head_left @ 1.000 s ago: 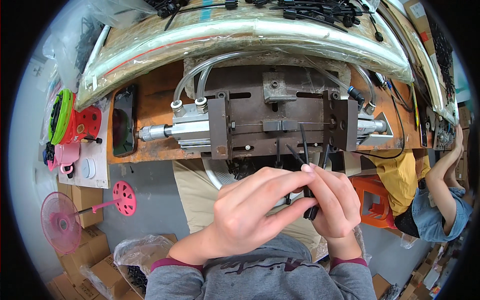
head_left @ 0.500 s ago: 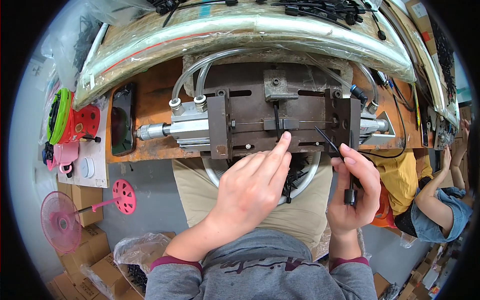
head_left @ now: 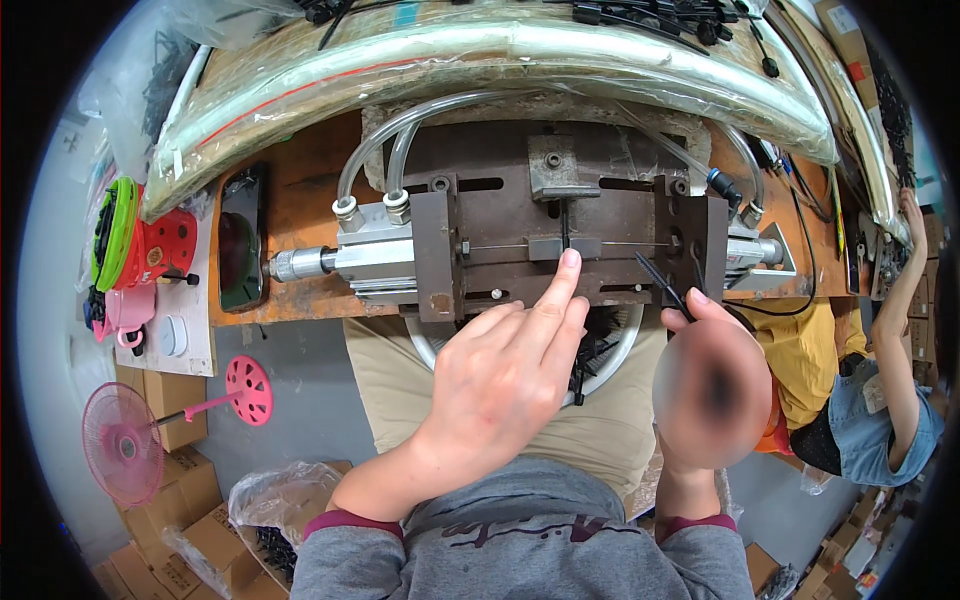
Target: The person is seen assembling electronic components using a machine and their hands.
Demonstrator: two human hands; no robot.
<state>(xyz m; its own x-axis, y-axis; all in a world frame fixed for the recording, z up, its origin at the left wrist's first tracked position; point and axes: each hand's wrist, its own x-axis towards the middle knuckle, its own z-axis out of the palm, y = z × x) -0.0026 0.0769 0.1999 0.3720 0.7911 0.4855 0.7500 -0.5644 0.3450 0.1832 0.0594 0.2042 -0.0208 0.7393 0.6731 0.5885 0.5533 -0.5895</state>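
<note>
My left hand [head_left: 505,365] reaches over the front of a dark metal fixture [head_left: 500,215], its index finger stretched out and nothing held. That fingertip presses at the near end of a thin black rod [head_left: 564,218], which lies between two small grey jaws [head_left: 545,249] below a metal block [head_left: 560,175]. My right hand [head_left: 700,400], to the right of the fixture's front edge, is closed round thin black rods [head_left: 655,275] whose tips point up and left. A blurred patch covers most of that hand, so the lower ends of the rods are hidden.
Pneumatic cylinders [head_left: 375,262] with clear hoses flank the fixture. A phone [head_left: 243,235] lies on the bench at left. Plastic-covered shelving [head_left: 500,60] with black parts spans the back. A pink fan [head_left: 125,447] and cartons stand lower left; a co-worker's arm [head_left: 900,300] is at right.
My left index finger has moved slightly up, onto the rod between the jaws. My right hand stays nearly in place, still holding the rods. The co-worker's arm has stretched farther up.
</note>
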